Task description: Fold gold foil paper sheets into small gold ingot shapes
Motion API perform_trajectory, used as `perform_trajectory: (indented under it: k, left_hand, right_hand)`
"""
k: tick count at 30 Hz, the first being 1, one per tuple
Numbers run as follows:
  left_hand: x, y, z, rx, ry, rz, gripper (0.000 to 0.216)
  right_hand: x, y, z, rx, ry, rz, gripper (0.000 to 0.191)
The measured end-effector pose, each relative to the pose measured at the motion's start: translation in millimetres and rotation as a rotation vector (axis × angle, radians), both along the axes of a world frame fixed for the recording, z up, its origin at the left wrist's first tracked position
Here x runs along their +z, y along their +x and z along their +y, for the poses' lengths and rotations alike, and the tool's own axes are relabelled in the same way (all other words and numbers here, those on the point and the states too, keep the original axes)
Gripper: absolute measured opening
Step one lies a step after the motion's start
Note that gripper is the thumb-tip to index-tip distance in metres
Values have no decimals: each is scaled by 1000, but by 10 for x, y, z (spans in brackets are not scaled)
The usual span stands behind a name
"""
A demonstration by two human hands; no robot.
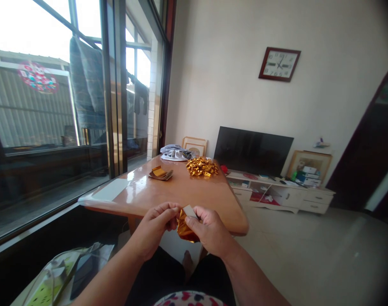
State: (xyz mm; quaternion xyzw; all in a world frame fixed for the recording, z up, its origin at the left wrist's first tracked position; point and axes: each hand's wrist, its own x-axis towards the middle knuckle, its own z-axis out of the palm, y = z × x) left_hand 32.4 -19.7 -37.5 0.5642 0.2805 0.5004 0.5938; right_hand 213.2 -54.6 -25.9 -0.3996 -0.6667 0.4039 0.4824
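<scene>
Just off the table's near edge, both hands work on one piece of shiny gold foil paper [185, 229] with a pale backing. My left hand [160, 221] pinches its left edge between thumb and fingertips. My right hand [209, 227] grips the other side, its thumb pressed on the pale part. Farther back on the table [178, 193] lies a heap of folded gold foil pieces [202, 167]. Left of that heap sits a small stack of foil sheets [161, 172], gold on top.
Folded clothes [176, 152] lie at the table's far end, and a white sheet [109, 190] at its left. A power strip [47, 289] with cables is at the lower left. Beyond the table, a television [254, 151] stands on a low white cabinet [289, 197]. Windows line the left.
</scene>
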Motion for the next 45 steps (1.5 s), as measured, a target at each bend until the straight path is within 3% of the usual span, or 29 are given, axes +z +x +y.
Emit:
perform_trajectory:
  k: [8, 17, 21, 26, 31, 34, 39, 45]
  left_hand:
    - [-16, -17, 3, -15, 6, -6, 20]
    - [-47, 71, 128, -6, -114, -220, 25]
    - [-63, 57, 133, -28, -81, -148, 27]
    - [-67, 31, 101, 38, 12, -58, 26]
    - [-32, 52, 117, 19, -6, -112, 28]
    - [-31, 81, 119, 11, -11, -128, 27]
    - [-4, 116, 75, 25, 12, -111, 28]
    - [31, 108, 19, 62, 45, -52, 28]
  right_hand:
    - [-2, -30, 10, -10, -19, -26, 28]
    - [19, -87, 91, -54, 53, -92, 26]
    - [-14, -54, 141, -102, 52, -75, 28]
    - [-11, -73, 185, -91, 49, -58, 35]
    - [24, -78, 214, -19, -67, 170, 50]
    - [7, -46, 220, -11, -148, 270, 46]
    - [-43, 6, 180, 14, -194, 253, 42]
    - [-11, 9, 146, 10, -107, 125, 45]
